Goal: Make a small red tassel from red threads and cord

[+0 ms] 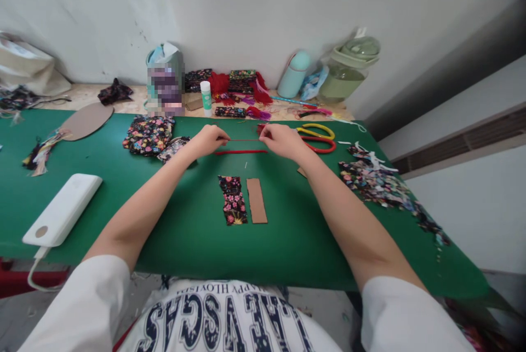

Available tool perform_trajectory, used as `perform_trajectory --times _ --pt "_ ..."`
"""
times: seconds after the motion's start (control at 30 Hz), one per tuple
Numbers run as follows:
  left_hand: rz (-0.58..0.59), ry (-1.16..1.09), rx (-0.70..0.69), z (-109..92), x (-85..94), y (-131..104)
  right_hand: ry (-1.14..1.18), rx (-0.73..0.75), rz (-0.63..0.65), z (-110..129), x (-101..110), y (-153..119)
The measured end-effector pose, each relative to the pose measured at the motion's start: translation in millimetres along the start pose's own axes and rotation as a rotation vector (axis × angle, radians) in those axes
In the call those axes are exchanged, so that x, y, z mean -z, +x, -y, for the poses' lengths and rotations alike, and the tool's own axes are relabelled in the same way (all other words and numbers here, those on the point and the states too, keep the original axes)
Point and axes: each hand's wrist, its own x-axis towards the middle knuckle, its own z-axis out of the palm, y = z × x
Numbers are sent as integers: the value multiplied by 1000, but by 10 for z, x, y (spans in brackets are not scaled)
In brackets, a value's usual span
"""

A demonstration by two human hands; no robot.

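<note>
Mid-frame, my left fingers [224, 136] and right fingers [265, 134] pinch a red thread [244, 140] taut; moving it likely calls for even tension.

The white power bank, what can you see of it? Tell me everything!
The white power bank is a smooth, plastic-looking block with rounded corners. A round brownish spot marks its near end, where a white cable plugs in and droops over the table's edge. It lies flat and slanted on the green tabletop, at the left. Only tabletop and cable touch it.
</note>
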Motion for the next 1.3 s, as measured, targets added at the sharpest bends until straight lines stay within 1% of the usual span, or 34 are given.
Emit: perform_trajectory --times 0.07,0.13,0.37,0.53,0.6,0.8,0.87,0.93,1.03,1.3 --pt "17 32 11 5 -21 -4 -73 2 24 7 -16 -3" --pt "7 57 7 10 -58 -5 -117 10 43 5 -31 2" --pt "-31 190 -106 52 -224 17 -235 25 91 -3 -84 6" --pt "-51 213 -109 75 -282 6 -300 21 127 25 -82 -17" --pt "-43 215 -99 76 -291 1 -321 9 132 36 -55 -24" --pt "-25 219 -86 79 -298 2 -358 -1 86 17 -5 -34" --pt "-21 225 -89 80 -296 4 -356 45 76 -11 -19 -33" --pt "-13 232 -89 80 -291 3 -344 130 75 -40 -43 -26" --pt "-2 241 -88 72 -280 -1 -331 218 101 -70 -80 -4" --pt "21 249 -57 62 -251 -3 -350 224 126 -87 -100 21"
